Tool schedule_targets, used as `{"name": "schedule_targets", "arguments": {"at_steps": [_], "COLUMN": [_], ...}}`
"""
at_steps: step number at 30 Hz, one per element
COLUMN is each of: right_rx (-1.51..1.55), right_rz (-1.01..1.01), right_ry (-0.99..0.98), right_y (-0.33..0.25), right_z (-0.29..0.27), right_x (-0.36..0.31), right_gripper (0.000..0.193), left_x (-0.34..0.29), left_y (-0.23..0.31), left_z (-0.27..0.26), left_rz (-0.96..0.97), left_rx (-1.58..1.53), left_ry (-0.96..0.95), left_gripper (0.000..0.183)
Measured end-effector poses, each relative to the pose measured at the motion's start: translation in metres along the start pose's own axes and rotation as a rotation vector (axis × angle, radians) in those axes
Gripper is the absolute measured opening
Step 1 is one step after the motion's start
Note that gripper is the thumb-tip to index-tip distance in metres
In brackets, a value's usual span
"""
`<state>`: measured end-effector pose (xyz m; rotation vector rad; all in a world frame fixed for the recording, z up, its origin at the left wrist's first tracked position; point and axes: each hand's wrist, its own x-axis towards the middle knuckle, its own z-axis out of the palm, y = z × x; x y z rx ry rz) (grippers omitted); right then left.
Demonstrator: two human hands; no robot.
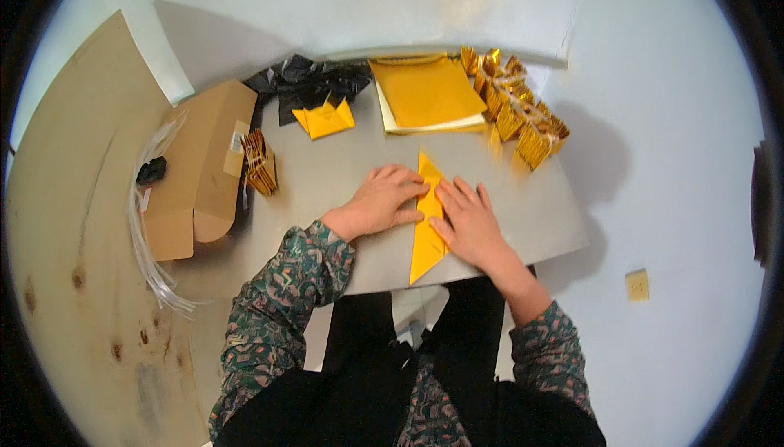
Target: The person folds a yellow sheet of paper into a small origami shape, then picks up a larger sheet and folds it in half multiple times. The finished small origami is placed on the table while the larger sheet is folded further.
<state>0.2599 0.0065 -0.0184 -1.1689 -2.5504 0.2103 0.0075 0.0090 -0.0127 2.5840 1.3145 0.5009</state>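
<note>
A long folded piece of yellow paper (pixel 429 239), pointed at its top and bottom ends, lies on the grey table between my hands. My left hand (pixel 380 200) rests at its left edge, thumb and forefinger apart, their tips touching the paper. From the right, my right hand (pixel 467 220) lies over the other edge with fingers spread and thumb pressed on the sheet. Neither hand is closed around it. Beyond my hands sits a folded yellow paper piece (pixel 327 118) with upturned points.
A stack of yellow sheets (pixel 429 94) lies at the back. Bundles of shiny gold folded paper (pixel 513 108) stand at the far right, another bundle (pixel 260 163) at left. An open cardboard box (pixel 208 161), clear plastic strips (pixel 140 226) and a black plastic bag (pixel 314 79) are also there.
</note>
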Motion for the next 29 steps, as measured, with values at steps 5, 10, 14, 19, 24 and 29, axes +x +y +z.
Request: {"name": "schedule_targets", "arguments": {"at_steps": [5,10,14,19,24,29], "right_rx": [-0.021,-0.051,0.002,-0.002,0.007,-0.021], "right_rz": [0.019,0.040,0.029,0.027,0.018,0.013], "right_ry": [-0.034,-0.067,-0.026,0.007,0.027,0.065], "right_y": [-0.007,-0.008,-0.008,-0.008,-0.005,0.001], "right_z": [-0.002,-0.001,-0.002,-0.003,-0.002,0.010], "right_x": [-0.002,-0.002,-0.004,-0.001,0.001,-0.001], "right_gripper": [0.065,0.065,0.066,0.068,0.069,0.074], "left_x": [0.003,0.003,0.002,0.004,0.006,0.005], "left_y": [-0.009,-0.007,-0.006,-0.008,-0.012,-0.015], "left_z": [-0.003,-0.010,-0.009,-0.009,-0.003,0.001], "left_rz": [0.031,0.027,-0.008,-0.036,-0.039,-0.046], "left_rx": [0.026,-0.027,-0.062,-0.075,-0.051,-0.053], "left_ry": [-0.050,-0.057,-0.081,-0.124,-0.139,-0.129], "left_gripper": [0.058,0.068,0.078,0.079,0.077,0.077]}}
